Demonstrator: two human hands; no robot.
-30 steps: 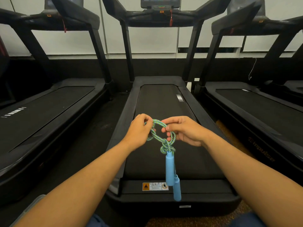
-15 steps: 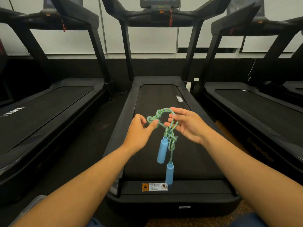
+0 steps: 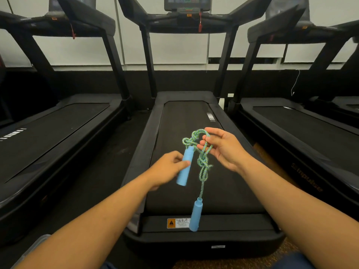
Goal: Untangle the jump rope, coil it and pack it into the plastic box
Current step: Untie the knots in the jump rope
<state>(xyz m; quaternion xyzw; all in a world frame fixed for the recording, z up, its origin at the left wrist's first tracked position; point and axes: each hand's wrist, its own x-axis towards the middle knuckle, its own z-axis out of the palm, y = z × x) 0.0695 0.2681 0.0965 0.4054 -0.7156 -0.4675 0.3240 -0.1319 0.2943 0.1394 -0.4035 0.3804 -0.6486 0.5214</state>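
Note:
A green-and-blue braided jump rope (image 3: 203, 162) hangs knotted in the air above the middle treadmill. My right hand (image 3: 223, 148) pinches its upper loops between thumb and fingers. My left hand (image 3: 167, 169) grips one blue handle (image 3: 185, 166), held tilted just left of the knot. The second blue handle (image 3: 195, 215) dangles free on a short length of rope below the knot. A corner of a clear plastic box (image 3: 31, 249) shows at the bottom left, mostly hidden by my left forearm.
The middle treadmill (image 3: 184, 117) lies straight ahead, its black belt under my hands and an orange warning sticker (image 3: 177, 223) at its near end. More treadmills stand on the left (image 3: 48, 129) and right (image 3: 303, 129). Dark floor strips run between them.
The knot has loosened and the two handles have separated. My left hand moved from the rope loops down onto one handle. The other handle dropped lower on a longer free strand.

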